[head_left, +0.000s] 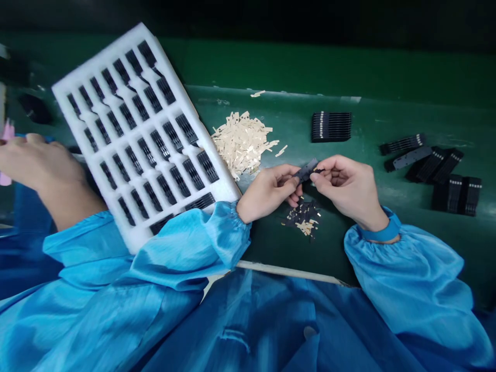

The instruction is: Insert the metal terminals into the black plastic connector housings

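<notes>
The left hand (269, 192) and right hand (349, 187) meet over the middle of the green tabletop (372, 139). They hold a black strip (307, 169) between them, just above the surface. The fingers of each hand are pinched together on one end of it, thumb against forefinger.

Directly below the strip lies a small heap of black and beige scraps (304, 217). It sits close to the tabletop's pale front edge (287, 271). Bare green surface lies open between the hands and a neat stack of black strips (331, 126) farther back. More bare green lies between the right hand and the loose black strips (434, 170) scattered near the right side.

To the left the room is tighter. A pile of beige tabs (242, 142) lies just behind the left hand. A white foam tray (136, 35) stands tilted, with its lower corner just beside the left wrist. Its slots hold dark parts.

The blue sleeves cover the tray's lower edge and much of the tabletop's front edge. How much of the held strip sits inside the fingers cannot be made out. The parts in the slots are too blurred to tell apart. At the far left another person's hand (39, 168) is cut off by the picture's edge, and what it touches is unclear. The back of the scene is dark.
</notes>
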